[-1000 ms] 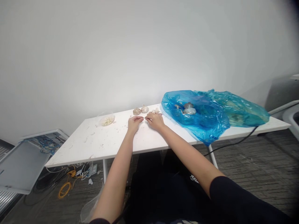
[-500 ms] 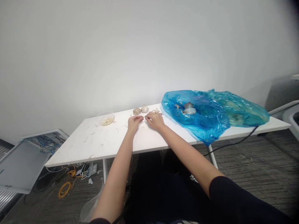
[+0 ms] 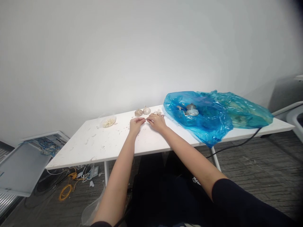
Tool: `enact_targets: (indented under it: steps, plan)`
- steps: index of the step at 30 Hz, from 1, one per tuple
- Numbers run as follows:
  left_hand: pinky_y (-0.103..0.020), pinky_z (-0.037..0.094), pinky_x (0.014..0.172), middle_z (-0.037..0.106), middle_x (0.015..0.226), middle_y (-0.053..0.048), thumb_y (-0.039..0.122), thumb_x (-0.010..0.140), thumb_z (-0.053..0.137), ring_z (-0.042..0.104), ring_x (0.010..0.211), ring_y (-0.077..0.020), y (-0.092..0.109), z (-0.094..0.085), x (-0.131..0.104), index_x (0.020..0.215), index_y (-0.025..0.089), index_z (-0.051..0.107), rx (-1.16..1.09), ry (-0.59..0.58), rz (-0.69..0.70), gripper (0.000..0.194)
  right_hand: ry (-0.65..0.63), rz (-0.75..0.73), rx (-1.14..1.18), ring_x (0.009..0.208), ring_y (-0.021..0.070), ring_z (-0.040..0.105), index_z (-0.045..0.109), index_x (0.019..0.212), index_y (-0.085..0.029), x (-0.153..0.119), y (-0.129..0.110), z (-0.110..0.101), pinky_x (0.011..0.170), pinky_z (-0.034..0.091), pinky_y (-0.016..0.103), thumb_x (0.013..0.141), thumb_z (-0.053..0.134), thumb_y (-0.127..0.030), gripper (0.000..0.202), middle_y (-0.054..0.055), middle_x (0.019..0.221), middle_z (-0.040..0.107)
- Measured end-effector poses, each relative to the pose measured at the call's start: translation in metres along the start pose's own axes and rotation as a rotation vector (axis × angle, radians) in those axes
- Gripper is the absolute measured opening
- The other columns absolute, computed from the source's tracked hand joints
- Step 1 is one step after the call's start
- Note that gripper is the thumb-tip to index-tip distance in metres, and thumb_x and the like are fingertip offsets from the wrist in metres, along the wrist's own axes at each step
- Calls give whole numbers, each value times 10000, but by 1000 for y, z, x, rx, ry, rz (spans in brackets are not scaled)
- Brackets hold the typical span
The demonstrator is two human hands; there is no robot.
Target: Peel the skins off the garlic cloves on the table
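My left hand and my right hand meet over the table with fingertips pinched close together. Between them is a tiny piece that looks like a garlic clove, mostly covered by the fingers. Just beyond the hands sit two whole garlic bulbs, a browner garlic bulb and a paler garlic bulb. Loose cloves and skins lie behind my right hand. To the left, a clear bowl-like container holds pale peeled cloves.
Scraps of skin are scattered over the white table. On its right lies an open blue plastic bag with bulbs inside, beside a greenish bag. A grey wall stands behind. Orange cable and an open metal box are below left.
The fingertips of both hands have shifted slightly around the small piece. Both arms, the bulbs, the container and the bags stay where they were.
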State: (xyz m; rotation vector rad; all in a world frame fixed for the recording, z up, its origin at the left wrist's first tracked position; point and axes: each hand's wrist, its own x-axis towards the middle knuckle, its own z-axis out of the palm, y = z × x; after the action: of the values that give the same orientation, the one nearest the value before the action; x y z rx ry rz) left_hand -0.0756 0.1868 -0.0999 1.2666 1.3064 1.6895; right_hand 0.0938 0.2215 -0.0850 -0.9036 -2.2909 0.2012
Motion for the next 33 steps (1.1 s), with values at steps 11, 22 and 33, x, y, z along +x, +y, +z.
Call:
enact_targets:
  steps: [11, 22, 33]
  plan:
    - [-405, 512, 918, 724, 773, -76, 289, 515, 857, 691, 786, -183, 10, 5, -6, 785, 115, 731, -100, 12, -116, 345, -15, 6, -29, 1009, 183, 573, 702, 1036, -251, 0, 0, 1, 749, 357, 269, 948, 453, -306, 269, 27, 1082, 679]
    - [-405, 528, 882, 710, 730, -73, 326, 531, 852, 691, 763, -191, 16, 5, -8, 741, 116, 711, -90, 26, -151, 328, -33, -23, -42, 1017, 184, 571, 705, 1054, -262, -1, -1, 1, 754, 374, 271, 957, 439, -335, 292, 33, 1064, 678]
    - [-408, 533, 884, 701, 713, -59, 282, 477, 865, 680, 749, -186, 16, 5, -7, 684, 128, 701, -111, 18, -183, 306, -48, -41, -59, 1000, 181, 568, 702, 1048, -273, -1, 0, 1, 736, 372, 262, 952, 436, -319, 286, 26, 1052, 679]
